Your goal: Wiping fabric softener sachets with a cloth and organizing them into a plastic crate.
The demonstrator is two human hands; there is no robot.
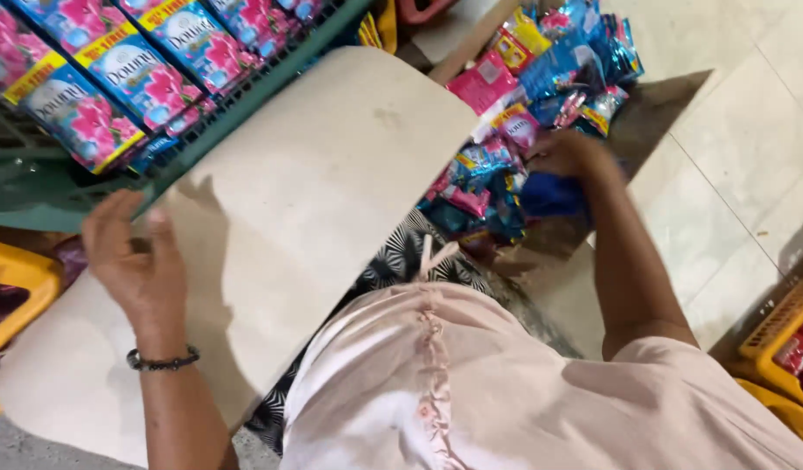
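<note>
My left hand (133,265) rests on a large beige cardboard sheet (306,191) lying across my lap, fingers near the edge of a green crate (36,196). That crate holds blue sachet strips with pink flowers (114,70). My right hand (565,157) reaches down into a pile of blue and pink sachet packs (523,96) on the floor and grips a dark blue pack (551,196). A black bead bracelet (162,360) circles my left wrist.
Yellow plastic crates stand at the left edge (14,278) and at the lower right (780,335), the latter with red packs inside. The floor is pale tile (741,130). My pink shirt (471,392) fills the lower middle.
</note>
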